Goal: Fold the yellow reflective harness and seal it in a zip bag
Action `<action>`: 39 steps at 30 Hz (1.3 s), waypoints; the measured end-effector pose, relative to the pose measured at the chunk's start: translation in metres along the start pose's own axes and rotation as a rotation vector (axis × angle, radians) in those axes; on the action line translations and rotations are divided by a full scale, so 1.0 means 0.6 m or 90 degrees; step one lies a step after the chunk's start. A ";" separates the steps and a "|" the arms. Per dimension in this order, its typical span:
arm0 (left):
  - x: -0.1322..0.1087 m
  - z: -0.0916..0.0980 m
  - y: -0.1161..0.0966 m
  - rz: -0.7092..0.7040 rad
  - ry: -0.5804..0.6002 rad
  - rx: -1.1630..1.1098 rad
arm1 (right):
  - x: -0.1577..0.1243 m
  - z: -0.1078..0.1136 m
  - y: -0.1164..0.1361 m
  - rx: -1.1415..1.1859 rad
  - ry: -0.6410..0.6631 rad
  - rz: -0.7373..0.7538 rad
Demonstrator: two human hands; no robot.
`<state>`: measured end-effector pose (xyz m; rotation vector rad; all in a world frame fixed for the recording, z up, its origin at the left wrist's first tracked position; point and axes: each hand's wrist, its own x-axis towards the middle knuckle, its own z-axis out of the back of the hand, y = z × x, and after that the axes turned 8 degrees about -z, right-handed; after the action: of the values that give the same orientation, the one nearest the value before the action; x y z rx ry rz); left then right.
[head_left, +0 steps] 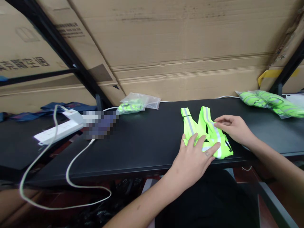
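A neon yellow-green reflective vest (pixel 219 147) with silver stripes lies partly folded on the black table (pixel 142 139), close to its front edge. Its two straps point toward the back; the left one has a dark band near its end. My left hand (pixel 193 158), wearing a ring, is spread flat over the vest's lower left part and covers some of it. At the right strap's outer edge, my right hand (pixel 234 128) brings thumb and fingertips close together on the fabric. The fingertips' exact hold is partly hidden.
Bagged yellow-green vests (pixel 131 106) lie at the back, with more in clear bags (pixel 273 103) at the far right. A white power strip (pixel 59 128) and looping white cable (pixel 67 171) are at left. Cardboard (pixel 185 47) stands behind the table.
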<state>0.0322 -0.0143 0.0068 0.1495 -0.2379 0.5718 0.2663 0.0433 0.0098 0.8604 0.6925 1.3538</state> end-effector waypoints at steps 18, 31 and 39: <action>0.000 0.007 0.003 0.002 0.002 -0.029 | -0.001 0.026 0.004 -0.288 0.156 0.302; -0.008 0.022 0.013 -0.038 0.004 -0.117 | -0.104 0.030 -0.015 -0.419 0.131 0.351; -0.030 0.031 0.004 -0.002 0.000 -0.219 | -0.150 -0.016 -0.021 -0.402 0.020 0.449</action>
<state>0.0128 -0.0253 0.0204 -0.1823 -0.3324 0.5198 0.2551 -0.0448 -0.0114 0.5725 -0.0704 2.0621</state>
